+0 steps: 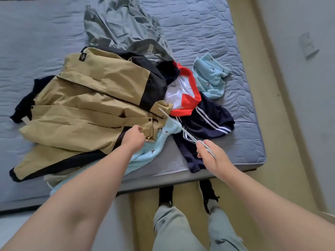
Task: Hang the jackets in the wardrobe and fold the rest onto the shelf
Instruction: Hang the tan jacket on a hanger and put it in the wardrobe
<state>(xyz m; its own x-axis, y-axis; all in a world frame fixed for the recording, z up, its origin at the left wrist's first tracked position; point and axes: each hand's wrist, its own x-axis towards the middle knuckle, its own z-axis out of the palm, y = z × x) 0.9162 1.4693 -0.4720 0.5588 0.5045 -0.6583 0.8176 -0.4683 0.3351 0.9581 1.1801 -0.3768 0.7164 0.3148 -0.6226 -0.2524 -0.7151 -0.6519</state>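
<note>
Both hands busy: left hand [135, 135] pinches the tan jacket [87, 98] by its edge; right hand [211, 156] grips a hanger [174, 122], tip just beyond that pinch.

The jacket [87, 98] is tan with black panels, the top [117, 24] above it plain grey. The fleece [210, 77] is pale blue with small dark motifs, the tracksuit [208, 118] navy with white stripes and an orange-red hood [183, 111]. The mattress [208, 29] is blue-grey, quilted in hexagons; the hanger [181, 127] is white.
</note>
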